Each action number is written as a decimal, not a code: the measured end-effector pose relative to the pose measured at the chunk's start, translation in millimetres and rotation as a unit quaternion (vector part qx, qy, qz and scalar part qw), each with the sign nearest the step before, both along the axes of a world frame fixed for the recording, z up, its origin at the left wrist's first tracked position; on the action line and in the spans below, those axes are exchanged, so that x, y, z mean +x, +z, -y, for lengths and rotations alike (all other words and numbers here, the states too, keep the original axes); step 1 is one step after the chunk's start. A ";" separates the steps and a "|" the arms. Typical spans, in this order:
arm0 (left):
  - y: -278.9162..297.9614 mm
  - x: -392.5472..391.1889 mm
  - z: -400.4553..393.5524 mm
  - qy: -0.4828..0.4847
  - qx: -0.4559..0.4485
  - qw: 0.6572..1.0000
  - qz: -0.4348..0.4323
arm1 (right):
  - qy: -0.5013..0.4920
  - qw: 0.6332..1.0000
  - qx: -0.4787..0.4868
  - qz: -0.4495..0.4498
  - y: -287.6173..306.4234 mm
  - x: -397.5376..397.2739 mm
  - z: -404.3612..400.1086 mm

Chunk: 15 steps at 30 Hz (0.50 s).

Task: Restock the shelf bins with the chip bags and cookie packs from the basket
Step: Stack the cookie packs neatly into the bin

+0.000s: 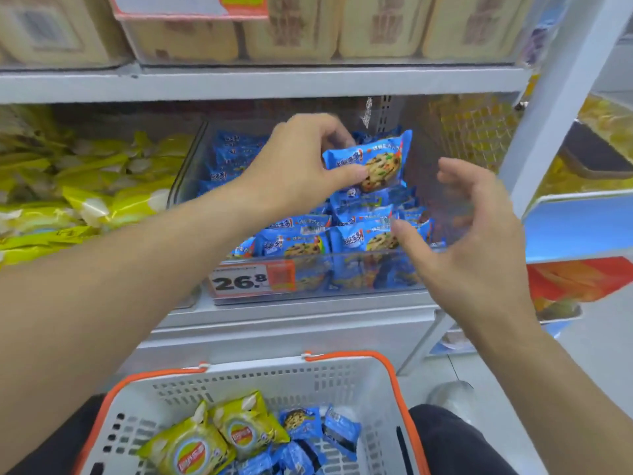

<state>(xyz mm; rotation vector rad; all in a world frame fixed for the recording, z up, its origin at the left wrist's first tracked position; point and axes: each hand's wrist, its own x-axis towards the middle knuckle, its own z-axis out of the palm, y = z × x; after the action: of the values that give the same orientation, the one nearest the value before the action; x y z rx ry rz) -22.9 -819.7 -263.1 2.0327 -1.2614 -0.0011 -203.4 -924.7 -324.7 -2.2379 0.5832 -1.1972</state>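
My left hand (pixel 301 162) pinches a blue cookie pack (pixel 375 159) and holds it over the clear shelf bin (pixel 342 286), which is full of the same blue packs. My right hand (pixel 479 241) hovers at the bin's right front corner with its fingers loosely curved and holding nothing. Below, a grey basket with orange handles (pixel 342 375) holds yellow-green chip bags (pixel 219 437) and several blue cookie packs (pixel 318 433).
To the left of the cookie bin is a bin of yellow-green chip bags (pixel 85 186). A price tag reading 26.8 (pixel 246 279) hangs on the cookie bin's front. Beige boxes (pixel 291 25) fill the shelf above. A white shelf post (pixel 555 97) stands at the right.
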 end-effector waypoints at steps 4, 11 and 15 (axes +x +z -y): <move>-5.1 25.8 51.0 0.039 0.036 0.998 0.016 | -0.050 0.995 -0.019 -0.082 -6.6 -5.9 24.8; -13.5 51.0 136.4 0.049 0.030 0.996 0.067 | -0.034 0.996 -0.002 -0.085 -16.4 -1.7 39.4; -24.3 67.9 163.3 0.046 0.046 0.993 0.099 | -0.030 0.996 -0.014 -0.084 -18.2 -0.5 44.4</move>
<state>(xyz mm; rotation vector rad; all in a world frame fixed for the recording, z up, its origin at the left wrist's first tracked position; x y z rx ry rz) 44.9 -982.9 -287.4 2.2130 -1.3075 0.1938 -203.9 -969.1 -342.8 -2.3749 0.7084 -1.0583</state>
